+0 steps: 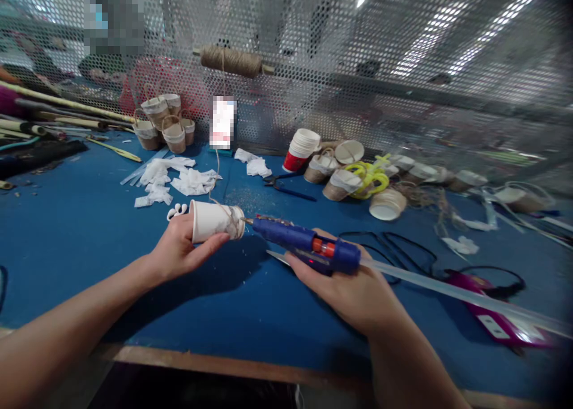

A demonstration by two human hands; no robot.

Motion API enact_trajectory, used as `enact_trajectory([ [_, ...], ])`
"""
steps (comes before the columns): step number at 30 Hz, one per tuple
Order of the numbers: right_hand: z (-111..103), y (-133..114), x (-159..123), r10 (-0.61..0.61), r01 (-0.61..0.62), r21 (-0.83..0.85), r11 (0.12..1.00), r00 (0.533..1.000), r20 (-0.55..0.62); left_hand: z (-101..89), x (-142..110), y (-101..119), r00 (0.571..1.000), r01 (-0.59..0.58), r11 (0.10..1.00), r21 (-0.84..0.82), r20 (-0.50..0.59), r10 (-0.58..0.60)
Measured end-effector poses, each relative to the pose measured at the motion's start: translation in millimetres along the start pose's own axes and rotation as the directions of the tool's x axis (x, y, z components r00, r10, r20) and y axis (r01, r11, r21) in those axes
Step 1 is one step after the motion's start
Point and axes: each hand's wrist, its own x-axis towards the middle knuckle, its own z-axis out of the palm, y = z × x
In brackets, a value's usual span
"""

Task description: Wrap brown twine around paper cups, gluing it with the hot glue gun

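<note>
My left hand point(179, 248) is closed on a white paper cup point(210, 219) lying on its side in the air, its base turned to the right. Twine point(218, 170) runs down to the cup and lies around its base end. My right hand point(344, 280) grips a blue glue gun point(290, 234), whose nozzle is at the cup's base; I cannot tell if it touches. A long clear glue stick point(430, 286) sticks out of the gun's back. Under the gun a pointed metal blade point(278, 256) shows; its other end is hidden by my right hand.
A twine spool point(230, 61) hangs before the perforated metal screen. Twine-wrapped cups with handles point(173, 135) stand back left, near white scraps point(194, 182). Pliers point(290, 191), stacked cups point(302, 149) and yellow-handled scissors point(371, 179) lie right. A black cord and purple item point(496, 313) sit near right.
</note>
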Motion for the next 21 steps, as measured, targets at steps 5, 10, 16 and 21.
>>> enact_trajectory([
  [5,0.3,0.6,0.6,-0.036,0.035,-0.017,0.999,0.999,-0.034,-0.3,0.2,0.1,0.996,-0.091,0.995,0.041,0.013,0.091],
  [10,-1.2,-1.6,3.1,-0.038,0.038,-0.013,0.999,0.999,0.002,-0.8,-0.3,0.9,0.994,-0.111,0.993,0.045,0.028,0.11],
  [16,-0.8,-1.8,1.2,-0.047,0.046,-0.036,0.998,0.998,-0.029,0.4,1.4,2.0,1.0,-0.024,1.0,0.011,-0.008,0.024],
  [21,-1.8,-5.8,2.4,-0.076,0.077,-0.022,0.997,0.997,0.016,0.9,0.7,2.7,0.986,0.161,0.985,-0.054,-0.031,-0.163],
])
